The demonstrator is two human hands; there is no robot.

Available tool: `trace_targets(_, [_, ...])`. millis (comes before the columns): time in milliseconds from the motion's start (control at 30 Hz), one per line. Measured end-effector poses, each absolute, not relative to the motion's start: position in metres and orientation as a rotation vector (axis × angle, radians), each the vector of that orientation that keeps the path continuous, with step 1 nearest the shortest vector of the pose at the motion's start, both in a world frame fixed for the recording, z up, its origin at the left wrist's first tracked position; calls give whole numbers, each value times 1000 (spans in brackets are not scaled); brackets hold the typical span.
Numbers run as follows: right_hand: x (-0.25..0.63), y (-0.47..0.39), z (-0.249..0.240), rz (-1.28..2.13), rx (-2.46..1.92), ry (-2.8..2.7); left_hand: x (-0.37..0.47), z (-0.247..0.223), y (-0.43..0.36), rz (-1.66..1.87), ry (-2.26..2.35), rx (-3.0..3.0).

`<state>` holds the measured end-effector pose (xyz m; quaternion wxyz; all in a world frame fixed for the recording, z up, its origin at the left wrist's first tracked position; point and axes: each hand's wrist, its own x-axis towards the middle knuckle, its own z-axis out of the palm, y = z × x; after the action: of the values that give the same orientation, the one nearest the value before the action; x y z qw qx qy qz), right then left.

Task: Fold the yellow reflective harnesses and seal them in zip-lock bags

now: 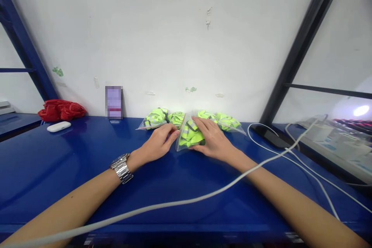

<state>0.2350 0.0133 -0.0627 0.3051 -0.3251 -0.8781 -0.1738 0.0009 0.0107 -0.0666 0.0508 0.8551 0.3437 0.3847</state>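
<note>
My right hand (213, 139) grips a clear zip-lock bag (181, 144) with a folded neon-yellow fabric piece (192, 135) with grey strips inside. Its fingers lie over the bag's top and the thumb is at the near lower side. Just left of the bag's edge is my left hand (159, 141), fingers bent, with a small gap between thumb and forefinger and nothing seen in it. Behind the hands, by the wall, several similar bags sit in a row: one at left (155, 118), one in the middle (176, 118), others at right (228, 121).
A white cable (186, 201) hangs across the foreground over the blue table (87, 155). A black phone (271, 136) with cables lies at right. At left are a white case (59, 126), a red plastic bag (61, 109) and an upright blurred phone-like object (114, 102).
</note>
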Motion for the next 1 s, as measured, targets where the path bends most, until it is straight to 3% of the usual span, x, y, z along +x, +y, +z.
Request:
trace_targets(167, [236, 14, -65, -492, -767, -2330, 12, -58, -5, 1163, 959, 2702])
trace_targets(367, [223, -1, -63, -557, -1013, -2075, 15, -51, -10, 1342, 1021, 2442])
trace_targets(567, [219, -17, -52, 552, -846, -2219, 12, -54, -8, 1300, 988, 2374])
trace_targets(667, [218, -22, -50, 808, -853, -2116, 16, -57, -11, 1198, 906, 2391])
trace_targets(733, [216, -25, -49, 794, -903, -2068, 19, -60, -14, 1129, 842, 2428])
trace_targets(1000, [216, -31, -48, 192, -1093, -2235, 24, -73, -15, 958, 797, 2520])
